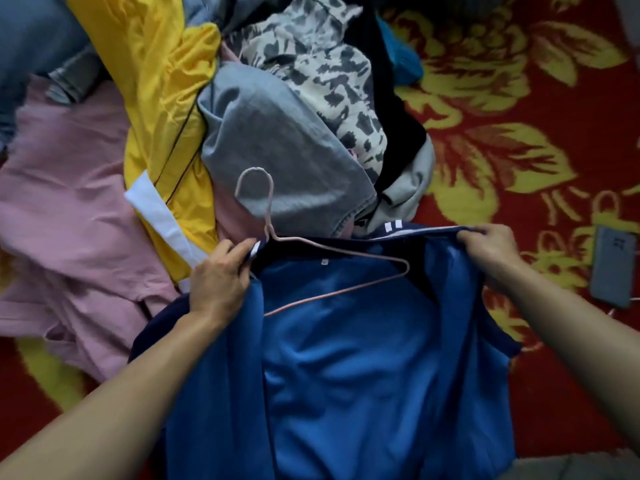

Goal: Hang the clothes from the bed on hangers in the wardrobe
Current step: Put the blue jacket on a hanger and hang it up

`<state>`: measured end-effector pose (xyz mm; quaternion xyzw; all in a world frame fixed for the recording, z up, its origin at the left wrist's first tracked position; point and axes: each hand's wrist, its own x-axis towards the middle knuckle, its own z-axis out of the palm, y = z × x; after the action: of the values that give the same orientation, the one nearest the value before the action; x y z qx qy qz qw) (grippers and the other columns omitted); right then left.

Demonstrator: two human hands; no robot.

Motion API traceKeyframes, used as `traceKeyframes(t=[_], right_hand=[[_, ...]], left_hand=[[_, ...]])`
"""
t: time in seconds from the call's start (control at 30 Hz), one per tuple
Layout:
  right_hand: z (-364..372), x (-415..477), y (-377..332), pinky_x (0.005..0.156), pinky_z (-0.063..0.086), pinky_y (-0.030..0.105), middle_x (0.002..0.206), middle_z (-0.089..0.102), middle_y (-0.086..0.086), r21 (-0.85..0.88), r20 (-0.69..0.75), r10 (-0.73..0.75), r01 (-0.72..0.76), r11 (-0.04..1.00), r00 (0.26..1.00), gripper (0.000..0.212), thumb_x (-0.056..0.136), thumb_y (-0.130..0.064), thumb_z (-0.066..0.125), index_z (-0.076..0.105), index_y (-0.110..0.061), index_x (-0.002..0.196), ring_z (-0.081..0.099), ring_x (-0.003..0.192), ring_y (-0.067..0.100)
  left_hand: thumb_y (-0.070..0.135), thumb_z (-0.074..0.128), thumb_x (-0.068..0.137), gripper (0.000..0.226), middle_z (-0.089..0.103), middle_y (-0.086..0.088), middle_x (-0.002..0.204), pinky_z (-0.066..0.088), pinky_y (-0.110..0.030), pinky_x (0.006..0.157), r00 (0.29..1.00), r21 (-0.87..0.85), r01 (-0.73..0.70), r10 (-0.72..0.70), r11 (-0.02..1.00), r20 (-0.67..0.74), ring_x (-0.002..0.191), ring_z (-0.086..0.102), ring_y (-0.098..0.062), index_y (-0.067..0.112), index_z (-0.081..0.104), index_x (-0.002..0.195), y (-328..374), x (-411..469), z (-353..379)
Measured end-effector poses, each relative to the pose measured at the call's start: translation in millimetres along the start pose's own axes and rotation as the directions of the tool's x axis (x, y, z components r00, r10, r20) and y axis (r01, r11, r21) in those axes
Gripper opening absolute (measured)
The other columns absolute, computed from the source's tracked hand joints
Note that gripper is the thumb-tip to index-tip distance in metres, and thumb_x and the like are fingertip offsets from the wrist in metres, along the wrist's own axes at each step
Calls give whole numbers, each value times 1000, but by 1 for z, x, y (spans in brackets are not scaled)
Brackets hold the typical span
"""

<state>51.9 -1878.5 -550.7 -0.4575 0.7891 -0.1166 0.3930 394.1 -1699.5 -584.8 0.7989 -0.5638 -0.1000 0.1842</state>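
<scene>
A blue shirt with a dark navy, white-striped neck edge lies spread in front of me on the bed. A thin pink hanger sits partly inside its neck opening, hook pointing away from me over the pile. My left hand grips the left side of the collar beside the hanger's shoulder. My right hand pinches the right side of the collar and holds it stretched open. The hanger's left arm is hidden under the fabric.
Behind the shirt lies a heap of clothes: a pink garment, a yellow one, a grey one and a spotted one. The red and yellow floral bedcover shows at the right, with a grey phone on a cable.
</scene>
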Motion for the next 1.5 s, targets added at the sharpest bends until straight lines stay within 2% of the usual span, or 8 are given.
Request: traceKeyframes(t=[0.3,0.5,0.77,0.93,1.13,1.3,1.4,1.5], right_hand=[[62,-97,3,76,53,32,88,75,-3,-250,811,-173,599,761,558,26,81,-38,66,74,-16,92,64,82,4],[75,-77,-17,71,51,40,84,70,1,-221,281,-705,758,613,652,13,83,-25,62,73,-19,87,64,81,24],[149,-80,-70,74,47,40,102,71,5,-288,655,-689,946,151,310,31,94,-48,49,69,-27,105,62,99,32],[111,-47,-86,67,46,41,93,69,20,-470,406,-796,850,239,448,34,95,-45,48,70,-19,93,63,86,41],[111,-39,-80,72,46,41,91,70,18,-437,418,-728,823,363,543,26,92,-40,57,72,-19,93,62,91,40],[120,-44,-75,74,49,39,94,71,8,-338,463,-676,819,464,574,22,88,-39,63,73,-20,91,62,95,32],[121,-51,-71,76,48,39,97,66,2,-359,512,-685,853,378,519,25,87,-49,62,73,-28,95,58,101,26],[106,-43,-68,80,49,41,92,61,-3,-270,523,-659,838,475,541,24,86,-47,65,72,-26,94,59,96,22]], left_hand=[[16,63,88,21,54,-14,91,43,-40,75,969,-180,248,-241,952,57,87,55,-35,11,70,107,46,22,21],[13,67,71,19,51,-17,95,39,-46,74,966,170,248,-230,954,-116,91,49,-37,11,65,90,19,-9,-4],[15,57,72,24,66,-11,92,48,-42,72,915,-154,373,-390,915,-101,85,60,-35,10,69,93,30,-34,-26],[17,66,72,27,62,-8,97,47,-38,72,884,-35,462,-463,886,-57,91,59,-31,13,70,99,31,-10,-45],[15,61,92,6,66,-5,80,49,-20,53,603,-702,710,-565,58,563,63,63,-12,11,64,94,45,-23,-18],[34,64,88,49,50,-10,129,37,-32,103,834,-297,504,-367,811,411,119,49,-23,22,52,135,45,-67,14],[37,54,91,46,37,-8,141,38,-41,105,770,-99,320,-198,942,606,128,39,-28,31,49,136,68,-73,26],[29,49,81,32,55,-11,108,48,-46,82,964,-87,260,-252,962,89,99,54,-33,18,67,106,52,-51,15]])
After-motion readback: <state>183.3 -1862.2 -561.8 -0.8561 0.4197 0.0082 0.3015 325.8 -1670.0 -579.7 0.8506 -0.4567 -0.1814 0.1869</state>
